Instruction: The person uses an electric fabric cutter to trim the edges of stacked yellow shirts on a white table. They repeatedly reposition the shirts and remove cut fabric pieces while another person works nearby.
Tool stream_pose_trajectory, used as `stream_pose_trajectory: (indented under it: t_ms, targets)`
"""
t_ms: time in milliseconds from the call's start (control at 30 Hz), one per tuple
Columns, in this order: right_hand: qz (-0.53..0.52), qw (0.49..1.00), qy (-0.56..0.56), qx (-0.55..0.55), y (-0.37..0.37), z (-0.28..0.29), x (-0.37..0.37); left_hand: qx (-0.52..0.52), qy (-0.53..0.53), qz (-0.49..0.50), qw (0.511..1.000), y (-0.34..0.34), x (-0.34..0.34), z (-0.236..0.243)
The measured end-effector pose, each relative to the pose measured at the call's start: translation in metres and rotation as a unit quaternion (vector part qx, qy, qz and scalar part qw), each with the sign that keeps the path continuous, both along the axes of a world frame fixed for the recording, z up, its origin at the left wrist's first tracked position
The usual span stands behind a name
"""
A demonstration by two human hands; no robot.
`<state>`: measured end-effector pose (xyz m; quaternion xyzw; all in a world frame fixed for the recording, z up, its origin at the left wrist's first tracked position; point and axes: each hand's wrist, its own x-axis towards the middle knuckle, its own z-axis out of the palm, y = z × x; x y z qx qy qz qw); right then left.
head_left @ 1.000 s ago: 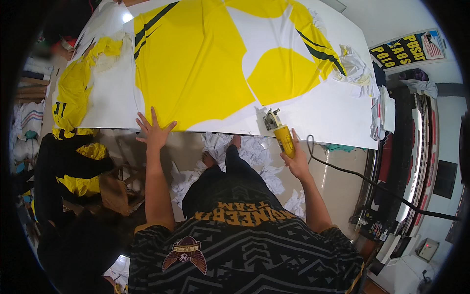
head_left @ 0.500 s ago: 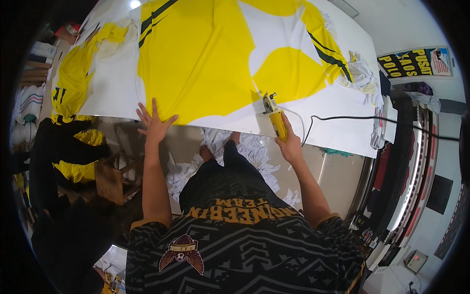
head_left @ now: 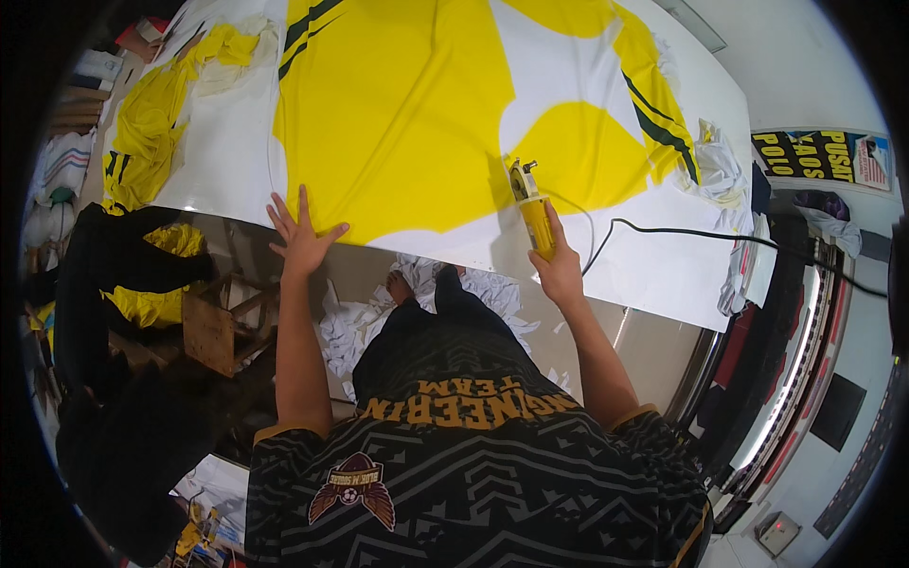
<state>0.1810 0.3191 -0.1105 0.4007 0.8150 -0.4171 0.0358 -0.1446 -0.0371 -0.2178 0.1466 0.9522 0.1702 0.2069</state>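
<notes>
A wide sheet of yellow and white printed fabric with dark green stripes lies over the white table. My left hand rests on its near left edge, fingers spread. In my right hand is a yellow electric rotary fabric cutter, gripped round its body. The cutter's metal head points away from me and stands at the border between a yellow panel and the white gap. A thin pale cord and a black cable run off to the right from near the cutter.
Crumpled yellow fabric lies at the table's left end, white scraps at its right. More white scraps cover the floor around my feet. A wooden stool and a person in black are at the left.
My right hand has pushed the cutter slightly away from me along the white gap. The left hand keeps its place on the fabric edge. The whole view has shifted a little.
</notes>
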Motion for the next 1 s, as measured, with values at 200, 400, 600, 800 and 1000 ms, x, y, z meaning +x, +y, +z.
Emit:
stream_pose_trajectory:
  t_ms: [200, 400, 600, 800, 1000]
  targets:
    - [0.002, 1.0, -0.018, -0.006, 0.01, -0.003, -0.029, -0.017, -0.006, 0.003, 1.0, -0.003, 0.0, 0.001]
    - [0.016, 1.0, -0.014, 0.004, 0.016, -0.005, -0.055, -0.028, -0.002, -0.001, 1.0, -0.007, 0.001, 0.003]
    - [-0.039, 0.999, 0.013, -0.003, 0.008, -0.005, -0.085, -0.037, -0.005, -0.014, 0.999, -0.008, 0.0, 0.002]
    - [-0.122, 0.993, -0.005, 0.007, -0.002, -0.006, -0.119, -0.086, 0.004, -0.006, 0.996, 0.019, -0.004, 0.026]
    - [-0.195, 0.977, 0.056, 0.06, -0.017, -0.024, -0.148, -0.017, 0.045, -0.072, 0.996, 0.039, -0.07, 0.033]
